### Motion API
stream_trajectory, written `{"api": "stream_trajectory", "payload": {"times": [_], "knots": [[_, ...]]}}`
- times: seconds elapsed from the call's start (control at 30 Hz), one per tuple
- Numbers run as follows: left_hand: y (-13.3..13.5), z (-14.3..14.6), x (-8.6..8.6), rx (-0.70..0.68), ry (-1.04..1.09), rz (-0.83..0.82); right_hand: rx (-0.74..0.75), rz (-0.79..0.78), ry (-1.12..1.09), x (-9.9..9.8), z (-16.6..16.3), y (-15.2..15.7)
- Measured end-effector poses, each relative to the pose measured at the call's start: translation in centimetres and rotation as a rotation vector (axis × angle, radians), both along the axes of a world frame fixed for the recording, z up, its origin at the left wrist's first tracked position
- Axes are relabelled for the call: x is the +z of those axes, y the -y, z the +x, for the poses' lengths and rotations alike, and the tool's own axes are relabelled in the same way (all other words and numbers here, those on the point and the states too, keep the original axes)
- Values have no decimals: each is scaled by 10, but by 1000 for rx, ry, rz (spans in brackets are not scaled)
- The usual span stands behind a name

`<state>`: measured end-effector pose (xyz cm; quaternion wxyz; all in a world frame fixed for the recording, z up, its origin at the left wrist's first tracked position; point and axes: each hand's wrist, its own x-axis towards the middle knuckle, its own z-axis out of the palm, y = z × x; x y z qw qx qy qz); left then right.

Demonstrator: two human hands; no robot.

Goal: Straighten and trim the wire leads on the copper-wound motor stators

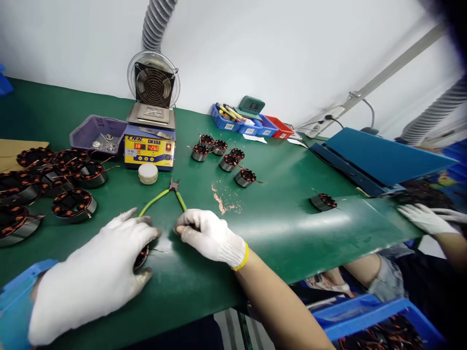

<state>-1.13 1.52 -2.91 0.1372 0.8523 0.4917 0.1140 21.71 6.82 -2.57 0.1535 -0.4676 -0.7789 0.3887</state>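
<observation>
My left hand (104, 265), in a white glove, is closed around a motor stator (141, 257) on the green table. Most of the stator is hidden under the palm; a dark and copper-coloured edge and a thin wire stick out on the right. My right hand (209, 236), also gloved, is pinched shut just to the right of it. Whatever lies between those fingertips, if anything, is too small to see. Diagonal cutters (174, 187) with green handles lie spread behind both hands, the right handle reaching the right hand's knuckles.
Several stators (75, 204) crowd the left, with more (228, 162) at the middle back and one (323, 201) farther right. Copper clippings (221, 201) litter the table. A solder pot (149, 150) reading 426.0 stands behind the cutters. A co-worker's gloved hand (423, 218) is at far right.
</observation>
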Motion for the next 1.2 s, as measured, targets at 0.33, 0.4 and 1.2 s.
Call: {"api": "stream_trajectory", "payload": {"times": [0.33, 0.4, 1.2], "knots": [[-1, 24, -12, 167, 116, 118, 15, -131, -129, -8, -9, 14], [-4, 23, -11, 192, 132, 102, -41, -68, -165, -12, -13, 18], [-5, 25, -2, 190, 99, 8, 271, 815, 147, -34, -14, 16]]}}
